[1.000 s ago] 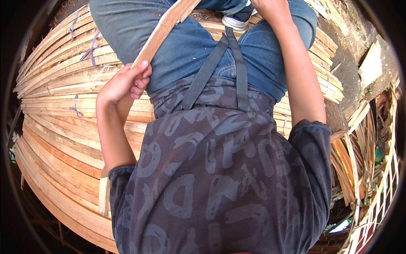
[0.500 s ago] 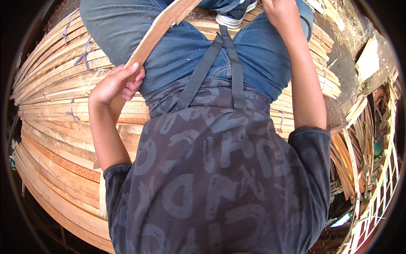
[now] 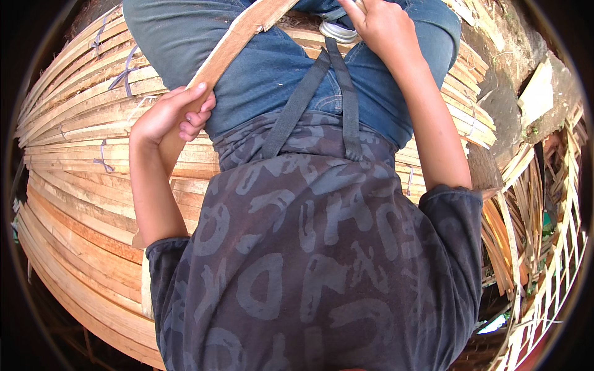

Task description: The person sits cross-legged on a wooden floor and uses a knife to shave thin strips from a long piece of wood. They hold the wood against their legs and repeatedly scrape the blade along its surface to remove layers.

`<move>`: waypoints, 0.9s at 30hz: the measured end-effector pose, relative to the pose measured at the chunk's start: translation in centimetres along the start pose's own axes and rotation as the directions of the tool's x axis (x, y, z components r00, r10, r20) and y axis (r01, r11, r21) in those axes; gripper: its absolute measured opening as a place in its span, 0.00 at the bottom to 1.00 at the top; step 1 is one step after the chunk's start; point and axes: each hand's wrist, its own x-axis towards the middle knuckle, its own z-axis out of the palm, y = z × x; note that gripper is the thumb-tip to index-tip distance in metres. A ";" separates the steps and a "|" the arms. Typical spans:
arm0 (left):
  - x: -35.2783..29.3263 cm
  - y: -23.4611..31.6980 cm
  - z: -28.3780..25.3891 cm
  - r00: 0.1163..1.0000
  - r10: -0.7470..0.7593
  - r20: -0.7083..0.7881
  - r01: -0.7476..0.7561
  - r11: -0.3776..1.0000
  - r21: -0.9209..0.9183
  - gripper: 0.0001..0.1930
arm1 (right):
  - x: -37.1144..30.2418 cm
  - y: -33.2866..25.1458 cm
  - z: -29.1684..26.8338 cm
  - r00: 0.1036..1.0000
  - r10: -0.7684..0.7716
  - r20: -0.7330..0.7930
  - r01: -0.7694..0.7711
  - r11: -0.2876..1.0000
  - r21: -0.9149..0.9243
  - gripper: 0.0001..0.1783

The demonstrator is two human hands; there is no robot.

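Note:
My left hand (image 3: pixel 173 115) is closed round a long, flat wooden strip (image 3: pixel 230 54), thumb along its upper face. The strip slants across my left thigh and runs out of view at the top edge; its lower end passes behind my left forearm. A rough, splintered notch shows on its side near the top. My right hand (image 3: pixel 388 32) is at the top edge over my right knee, fingers curled closed. Whatever it grips is mostly cut off by the frame, and I cannot make it out.
Bundles of wooden slats (image 3: pixel 80 179), bound with purple ties (image 3: pixel 124 77), lie beneath me and to my left. At right are a log end (image 3: pixel 484 170), a stone (image 3: pixel 504 93), thin strips (image 3: pixel 516 229) and a woven lattice (image 3: pixel 554 297). A shoe (image 3: pixel 338 31) shows between my knees.
My right hand has moved left, inward from my right knee and closer to the wooden strip. The left hand keeps its hold on the strip, which has barely shifted.

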 end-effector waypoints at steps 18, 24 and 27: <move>-0.2 0.3 0.6 0.998 0.003 -0.063 -0.001 0.999 0.035 0.21 | 0.9 6.0 -0.5 0.987 -0.046 -0.156 0.017 0.983 -0.183 0.23; 0.6 -0.2 -1.1 0.991 0.031 0.133 -0.026 0.999 -0.039 0.21 | 0.2 3.1 -1.8 0.991 0.040 -0.131 -0.038 0.999 0.016 0.23; 0.5 -0.1 -1.0 0.995 0.022 0.095 -0.019 0.999 -0.033 0.21 | -0.6 0.1 -1.4 0.996 0.068 -0.054 -0.067 0.998 0.013 0.23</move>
